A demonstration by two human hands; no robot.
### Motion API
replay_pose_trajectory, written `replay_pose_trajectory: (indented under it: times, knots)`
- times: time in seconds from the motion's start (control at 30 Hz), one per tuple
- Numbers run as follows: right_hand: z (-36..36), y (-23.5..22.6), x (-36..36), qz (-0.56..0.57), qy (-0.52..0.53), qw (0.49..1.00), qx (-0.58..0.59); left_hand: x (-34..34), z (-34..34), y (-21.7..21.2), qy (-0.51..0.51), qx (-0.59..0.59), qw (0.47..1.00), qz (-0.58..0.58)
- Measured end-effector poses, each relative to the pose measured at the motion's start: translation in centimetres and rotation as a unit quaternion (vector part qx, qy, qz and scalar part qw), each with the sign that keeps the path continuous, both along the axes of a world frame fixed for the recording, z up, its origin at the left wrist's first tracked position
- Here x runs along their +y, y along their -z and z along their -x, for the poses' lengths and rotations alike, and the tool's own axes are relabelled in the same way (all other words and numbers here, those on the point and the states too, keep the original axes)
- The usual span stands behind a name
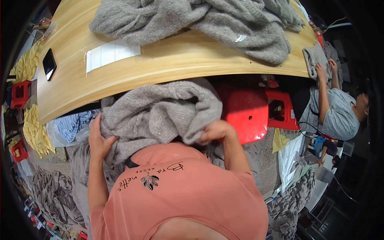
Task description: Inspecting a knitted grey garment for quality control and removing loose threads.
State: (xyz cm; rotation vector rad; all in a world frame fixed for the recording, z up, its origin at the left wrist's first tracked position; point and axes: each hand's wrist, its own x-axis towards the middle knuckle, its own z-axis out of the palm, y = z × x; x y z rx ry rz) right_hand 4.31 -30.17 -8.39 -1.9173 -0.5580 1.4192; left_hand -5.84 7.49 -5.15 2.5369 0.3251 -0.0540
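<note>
A bulky grey knitted garment [154, 116] lies bunched up across my lap, against the table's near edge. At its left side my left hand [101, 140] rests with the fingers stretched out and the thumb apart, touching the wool. My right hand [218, 131] is closed on the garment's right edge, its fingertips partly hidden by the knit. Which part of the garment that edge is, I cannot tell. Another heap of grey knitwear [192, 24] covers the far part of the wooden table [160, 66].
A white paper sheet [113, 57] and a black phone [49, 65] lie on the table. Beside me on the right stands a red stool [248, 120]. At the far right a person [334, 108] handles grey knitwear. Yellow cloth [37, 132] and grey piles [56, 196] sit at left.
</note>
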Motion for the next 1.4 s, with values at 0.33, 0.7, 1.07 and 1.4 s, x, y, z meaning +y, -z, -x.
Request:
replay_pose_trajectory:
  times: [0.33, 0.7, 1.07, 1.4]
  knots:
    - [-2.0, -1.0, 2.6, -0.191, 0.548, 0.734, -0.354, -1.8, 3.0, -0.2, 0.283, -0.040, 0.958, 0.027]
    - [-3.4, 6.1, -0.6, -0.092, 0.307, 0.918, -0.235, -0.7, 1.6, 0.2, 0.088, -0.075, 0.983, -0.141]
    - [-0.2, -1.6, 3.6, -0.166, 0.252, 0.911, -0.282, 5.0, 1.9, 4.2, -0.126, -0.018, 0.981, 0.149]
    - [0.7, -3.5, 14.3, -0.339, 0.019, 0.898, -0.281, -3.2, 4.4, -1.1, 0.222, -0.246, 0.943, 0.020]
